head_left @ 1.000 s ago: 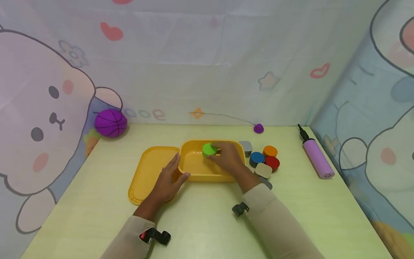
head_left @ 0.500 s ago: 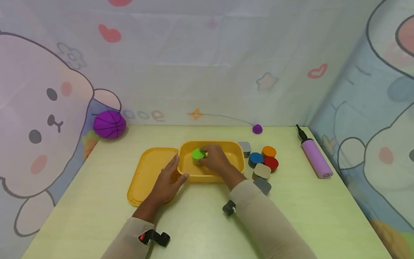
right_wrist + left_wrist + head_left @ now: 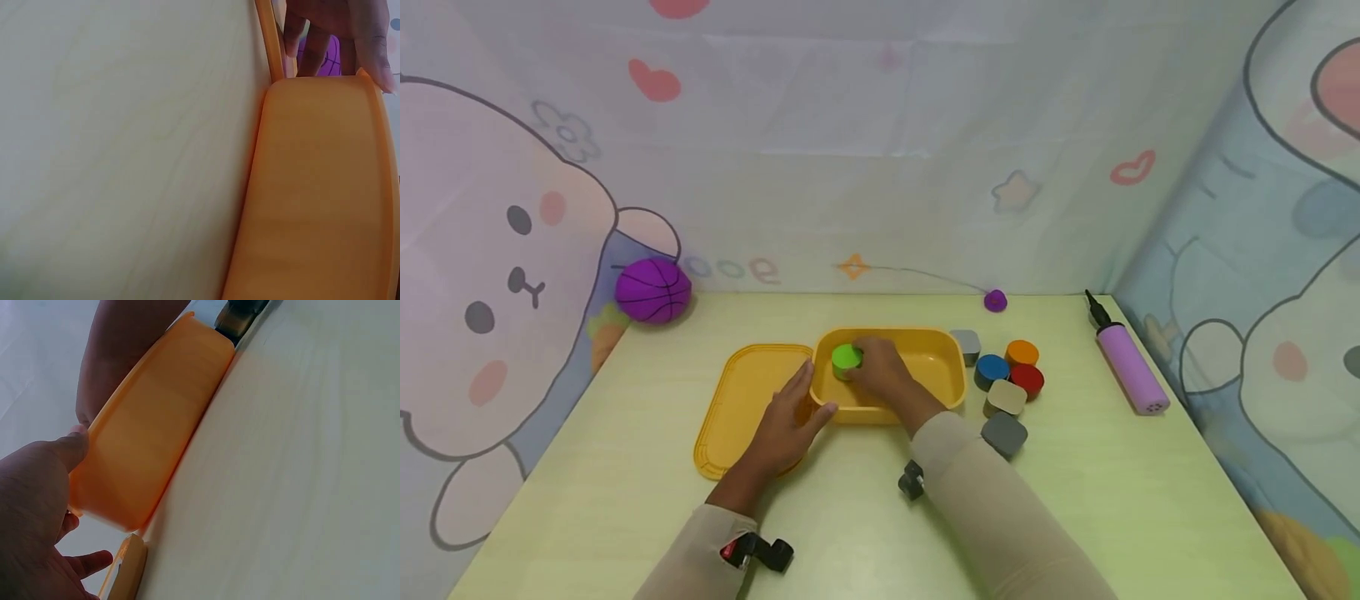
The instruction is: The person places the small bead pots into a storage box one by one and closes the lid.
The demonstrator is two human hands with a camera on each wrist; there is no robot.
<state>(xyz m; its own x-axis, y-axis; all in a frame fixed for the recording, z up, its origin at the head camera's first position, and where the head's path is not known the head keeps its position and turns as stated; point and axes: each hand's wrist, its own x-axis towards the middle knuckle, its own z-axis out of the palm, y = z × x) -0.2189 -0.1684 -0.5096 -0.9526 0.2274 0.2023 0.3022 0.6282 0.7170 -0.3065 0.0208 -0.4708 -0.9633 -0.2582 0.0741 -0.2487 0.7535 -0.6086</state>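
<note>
Inside the yellow box (image 3: 880,415), the right hand (image 3: 883,367) pinches a green block (image 3: 845,359) with its thumb and fingers. The block is at the left tips of that hand, near the box's left end. I can't tell if the block touches the bottom.

To the left of the right hand is the left hand (image 3: 781,427). Its fingers are long and loose, with the thumb well apart from them. It touches the box's left end, and its thumb rests on the near edge. Under the left hand lies a flat yellow lid (image 3: 730,417); I can't tell if the hand touches it.

To the right of the right hand, past the box, are six more blocks: light gray (image 3: 966,346), blue (image 3: 992,372), orange (image 3: 1022,352), red (image 3: 1028,381), cream (image 3: 1004,398) and dark gray (image 3: 1004,434). Farther right is a purple pump (image 3: 1132,367). Beyond the left hand sits a purple ball (image 3: 653,292).
</note>
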